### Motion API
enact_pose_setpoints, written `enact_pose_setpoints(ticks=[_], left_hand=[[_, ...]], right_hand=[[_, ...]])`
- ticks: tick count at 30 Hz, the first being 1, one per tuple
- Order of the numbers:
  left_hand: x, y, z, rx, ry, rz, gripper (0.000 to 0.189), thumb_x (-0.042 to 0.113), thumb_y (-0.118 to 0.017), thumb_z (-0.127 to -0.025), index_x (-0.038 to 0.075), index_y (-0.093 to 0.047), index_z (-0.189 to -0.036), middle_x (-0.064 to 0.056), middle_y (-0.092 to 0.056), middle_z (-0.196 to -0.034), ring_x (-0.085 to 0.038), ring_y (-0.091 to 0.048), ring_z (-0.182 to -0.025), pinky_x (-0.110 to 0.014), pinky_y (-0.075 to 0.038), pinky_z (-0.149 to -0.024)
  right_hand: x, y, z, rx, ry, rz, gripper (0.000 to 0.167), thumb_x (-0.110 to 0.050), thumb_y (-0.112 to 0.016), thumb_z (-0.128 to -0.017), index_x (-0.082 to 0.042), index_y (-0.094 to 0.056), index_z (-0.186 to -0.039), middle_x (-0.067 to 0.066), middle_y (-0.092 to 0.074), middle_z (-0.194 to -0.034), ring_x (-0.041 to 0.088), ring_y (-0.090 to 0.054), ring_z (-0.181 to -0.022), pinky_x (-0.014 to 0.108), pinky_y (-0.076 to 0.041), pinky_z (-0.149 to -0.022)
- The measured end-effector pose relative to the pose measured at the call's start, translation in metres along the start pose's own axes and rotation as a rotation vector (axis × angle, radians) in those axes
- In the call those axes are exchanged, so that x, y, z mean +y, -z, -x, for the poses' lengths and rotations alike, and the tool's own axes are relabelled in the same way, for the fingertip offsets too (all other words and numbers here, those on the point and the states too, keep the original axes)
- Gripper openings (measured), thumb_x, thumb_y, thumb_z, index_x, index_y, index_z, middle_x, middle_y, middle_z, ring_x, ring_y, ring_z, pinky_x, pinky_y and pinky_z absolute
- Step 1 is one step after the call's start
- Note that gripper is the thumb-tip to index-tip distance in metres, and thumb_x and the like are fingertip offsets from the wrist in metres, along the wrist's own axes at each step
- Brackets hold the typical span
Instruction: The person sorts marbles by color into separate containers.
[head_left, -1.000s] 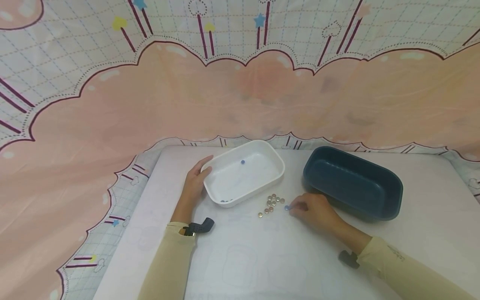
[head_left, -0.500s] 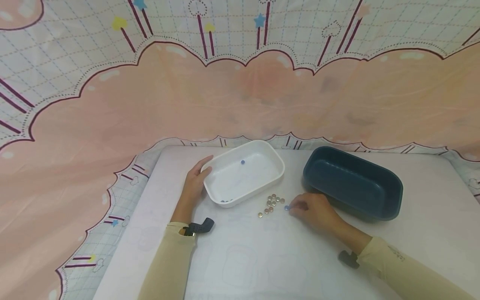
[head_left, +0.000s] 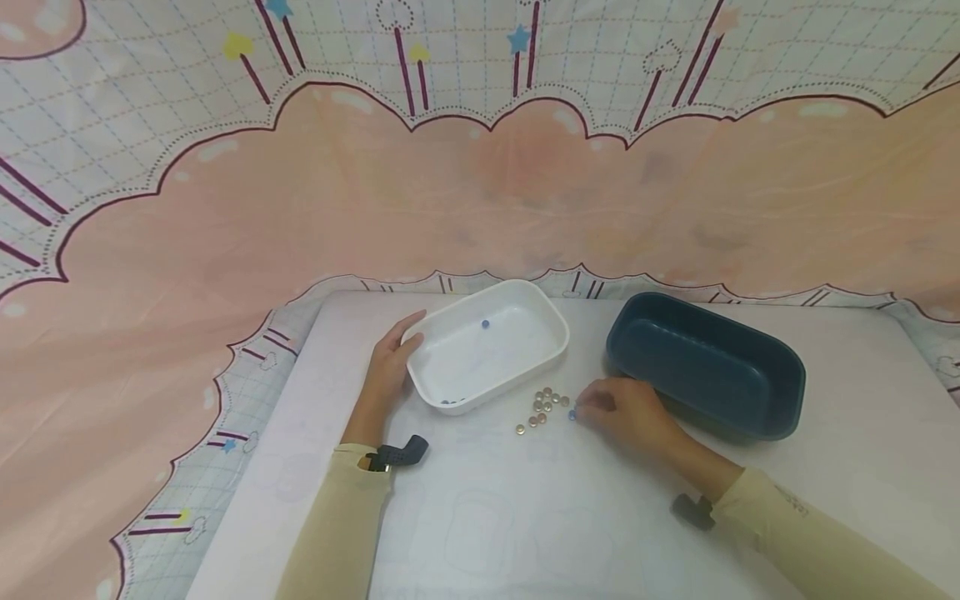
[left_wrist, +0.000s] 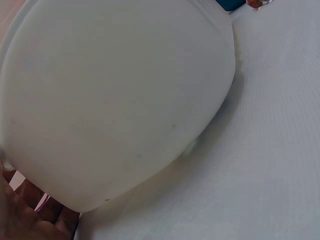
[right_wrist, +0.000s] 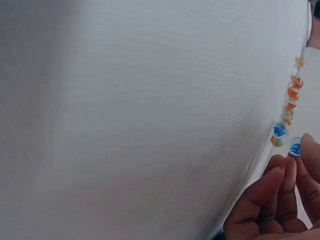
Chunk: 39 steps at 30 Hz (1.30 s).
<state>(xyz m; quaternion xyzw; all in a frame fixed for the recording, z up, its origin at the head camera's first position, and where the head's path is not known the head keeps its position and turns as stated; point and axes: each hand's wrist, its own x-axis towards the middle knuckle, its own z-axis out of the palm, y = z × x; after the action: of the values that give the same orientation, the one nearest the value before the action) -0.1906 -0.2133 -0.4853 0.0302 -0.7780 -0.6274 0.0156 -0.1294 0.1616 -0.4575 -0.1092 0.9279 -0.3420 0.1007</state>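
My left hand [head_left: 386, 364] grips the left end of a white plastic tub [head_left: 480, 354], the thumb at its rim. A blue marble [head_left: 485, 324] lies inside, with more blue ones [head_left: 448, 402] along its near edge. My right hand [head_left: 626, 414] pinches a blue marble [right_wrist: 295, 147] between thumb and finger, plainest in the right wrist view. Another blue marble [right_wrist: 279, 131] lies on the table beside those fingertips. Left of that hand is a cluster of clear marbles [head_left: 547, 407] with orange and yellowish swirls. The tub's pale wall fills much of the left wrist view.
A dark blue tub [head_left: 705, 367] stands at the right, just behind my right hand, with no marble visible in it. A white cloth [head_left: 540, 517] covers the table. Behind hangs a patterned curtain [head_left: 487, 192].
My right hand has risen slightly, its fingers lifting off the table near the blue marble that stays there. The left hand, the white tub and the clear marbles keep their places.
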Motion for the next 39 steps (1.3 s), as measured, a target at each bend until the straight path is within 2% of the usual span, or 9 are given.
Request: enact_pose_setpoints(ticks=[6,14,24,31,39], left_hand=[[0.001,0.000,-0.001,-0.005,0.012,-0.003,0.043,0.034,-0.052,-0.105,0.031,-0.053,-0.148,0.011,-0.044,-0.160,-0.014,-0.038,-0.151,-0.040,-0.036,-0.121],[-0.001,0.000,-0.002,-0.005,0.022,-0.008,0.044,0.034,-0.052,-0.105,0.031,-0.052,-0.149,0.011,-0.043,-0.161,-0.014,-0.036,-0.152,-0.040,-0.034,-0.123],[-0.001,-0.001,-0.001,-0.003,0.022,0.010,0.042,0.033,-0.052,-0.106,0.031,-0.053,-0.148,0.009,-0.044,-0.160,-0.017,-0.041,-0.149,-0.040,-0.039,-0.119],[-0.002,-0.001,-0.002,-0.002,0.027,0.000,0.042,0.033,-0.052,-0.105,0.032,-0.053,-0.148,0.010,-0.044,-0.160,-0.015,-0.038,-0.151,-0.040,-0.036,-0.121],[-0.001,0.001,-0.001,0.000,0.010,-0.021,0.044,0.033,-0.052,-0.105,0.031,-0.052,-0.149,0.013,-0.043,-0.160,-0.012,-0.035,-0.152,-0.039,-0.029,-0.125]], right_hand=[[-0.002,0.001,-0.002,0.016,0.022,-0.024,0.010,-0.023,-0.076,-0.091,-0.022,-0.078,-0.100,-0.007,-0.075,-0.095,0.014,-0.064,-0.090,0.036,-0.052,-0.084],[-0.010,0.003,-0.007,0.022,0.012,-0.052,0.013,-0.027,-0.075,-0.093,-0.021,-0.077,-0.104,-0.007,-0.074,-0.094,0.015,-0.063,-0.088,0.032,-0.052,-0.079],[-0.024,0.008,-0.013,0.055,0.036,-0.074,0.013,-0.025,-0.074,-0.094,-0.020,-0.077,-0.106,-0.004,-0.076,-0.095,0.017,-0.063,-0.087,0.031,-0.053,-0.076],[-0.032,0.012,-0.019,0.080,0.040,-0.076,0.022,-0.028,-0.074,-0.095,-0.016,-0.076,-0.113,0.000,-0.076,-0.101,0.019,-0.064,-0.091,0.030,-0.055,-0.075],[-0.042,0.017,-0.026,0.111,0.112,-0.082,0.020,-0.026,-0.074,-0.094,-0.015,-0.077,-0.111,0.001,-0.075,-0.095,0.019,-0.062,-0.086,0.032,-0.053,-0.072]])
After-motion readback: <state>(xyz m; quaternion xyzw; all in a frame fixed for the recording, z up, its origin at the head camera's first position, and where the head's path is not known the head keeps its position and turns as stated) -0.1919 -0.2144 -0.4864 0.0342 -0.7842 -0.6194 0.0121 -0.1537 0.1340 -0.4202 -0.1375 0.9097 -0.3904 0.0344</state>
